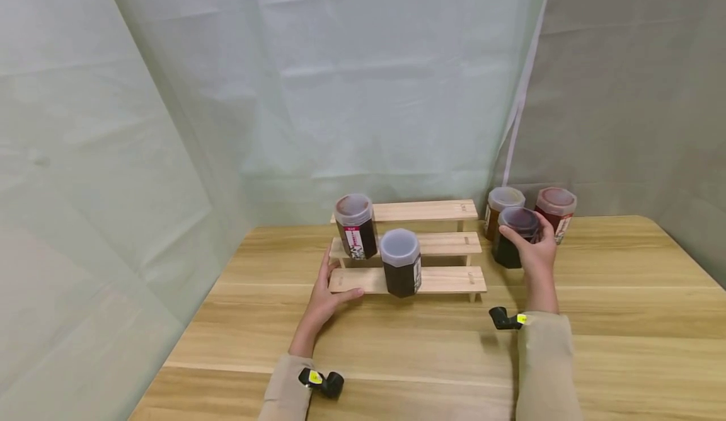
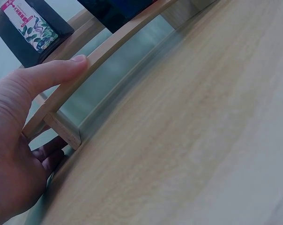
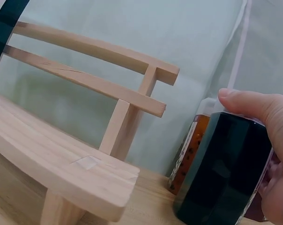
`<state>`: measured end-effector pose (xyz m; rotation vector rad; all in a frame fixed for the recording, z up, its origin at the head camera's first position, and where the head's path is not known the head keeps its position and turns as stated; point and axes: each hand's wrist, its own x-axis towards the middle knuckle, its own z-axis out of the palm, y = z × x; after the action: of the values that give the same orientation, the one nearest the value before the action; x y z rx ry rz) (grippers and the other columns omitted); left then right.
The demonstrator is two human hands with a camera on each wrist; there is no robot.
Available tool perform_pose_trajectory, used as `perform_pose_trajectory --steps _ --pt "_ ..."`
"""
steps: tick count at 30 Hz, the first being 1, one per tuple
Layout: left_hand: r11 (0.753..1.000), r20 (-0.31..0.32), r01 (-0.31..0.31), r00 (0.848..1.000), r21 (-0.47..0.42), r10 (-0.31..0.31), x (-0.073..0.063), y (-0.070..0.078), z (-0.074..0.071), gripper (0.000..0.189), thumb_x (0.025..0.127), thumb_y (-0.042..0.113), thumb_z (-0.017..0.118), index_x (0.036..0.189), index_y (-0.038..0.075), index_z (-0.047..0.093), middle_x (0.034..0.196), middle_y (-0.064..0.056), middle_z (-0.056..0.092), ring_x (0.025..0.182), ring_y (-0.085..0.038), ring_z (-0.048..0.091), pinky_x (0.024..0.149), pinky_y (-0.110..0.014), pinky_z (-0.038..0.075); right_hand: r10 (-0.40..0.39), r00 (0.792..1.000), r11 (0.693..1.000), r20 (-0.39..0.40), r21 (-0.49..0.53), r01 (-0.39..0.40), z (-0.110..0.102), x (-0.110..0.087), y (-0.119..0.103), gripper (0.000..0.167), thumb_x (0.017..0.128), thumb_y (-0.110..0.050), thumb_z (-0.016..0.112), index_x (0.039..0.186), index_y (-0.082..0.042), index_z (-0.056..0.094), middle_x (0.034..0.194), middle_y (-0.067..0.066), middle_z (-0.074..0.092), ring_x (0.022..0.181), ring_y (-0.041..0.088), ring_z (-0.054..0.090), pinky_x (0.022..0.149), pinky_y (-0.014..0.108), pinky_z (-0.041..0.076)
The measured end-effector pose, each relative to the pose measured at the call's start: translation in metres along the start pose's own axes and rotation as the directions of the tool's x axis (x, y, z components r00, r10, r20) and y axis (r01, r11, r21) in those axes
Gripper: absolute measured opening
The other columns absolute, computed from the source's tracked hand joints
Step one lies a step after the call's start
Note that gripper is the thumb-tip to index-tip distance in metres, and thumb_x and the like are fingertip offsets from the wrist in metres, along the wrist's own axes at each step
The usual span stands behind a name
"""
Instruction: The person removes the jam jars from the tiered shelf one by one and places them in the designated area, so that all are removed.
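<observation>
My right hand (image 1: 539,251) grips a dark jar (image 3: 226,164) near its lid, thumb on the near side and fingers around the far side. At the left end of a three-step wooden rack (image 1: 448,279), my left hand (image 1: 324,298) holds the bottom step, its thumb (image 2: 62,70) along the front edge and its other fingers around the end. A dark jar with a white and pink label (image 1: 357,238) stands on the middle step at the left. Another dark jar with a pale lid (image 1: 400,270) sits on the bottom step, right of my left thumb.
Behind the jar in my right hand stand an amber jar (image 1: 501,203) and a reddish jar (image 1: 556,207) on the wood-grain table (image 1: 420,358). Pale fabric (image 1: 386,93) hangs behind the rack and along the left side.
</observation>
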<state>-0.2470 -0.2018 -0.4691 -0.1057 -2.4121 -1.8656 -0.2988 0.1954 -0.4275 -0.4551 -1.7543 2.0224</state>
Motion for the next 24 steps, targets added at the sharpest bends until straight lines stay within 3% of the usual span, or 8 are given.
perform_pose_trajectory --steps 12,24 --pt "1.000 -0.005 0.001 1.000 0.002 -0.001 0.000 0.000 -0.001 0.118 0.072 0.010 0.086 0.156 0.037 0.008 0.153 -0.023 0.034 0.143 -0.039 0.032 0.119 -0.059 0.021 0.025 0.998 0.998 0.052 -0.059 -0.022 -0.002 -0.003 -0.013 0.082 0.086 -0.011 0.073 0.154 -0.013 0.027 0.159 0.007 0.030 0.143 0.018 0.032 0.121 0.029 0.025" --pt "1.000 -0.003 0.002 1.000 -0.005 -0.002 -0.001 0.002 -0.001 0.117 0.073 0.010 0.085 0.156 0.037 0.008 0.153 -0.022 0.035 0.143 -0.039 0.032 0.119 -0.058 0.020 -0.118 0.991 0.990 0.066 -0.064 0.122 0.003 -0.012 -0.036 0.079 0.085 -0.008 0.072 0.152 -0.008 0.030 0.160 0.008 0.030 0.149 0.017 0.026 0.123 0.030 0.023"
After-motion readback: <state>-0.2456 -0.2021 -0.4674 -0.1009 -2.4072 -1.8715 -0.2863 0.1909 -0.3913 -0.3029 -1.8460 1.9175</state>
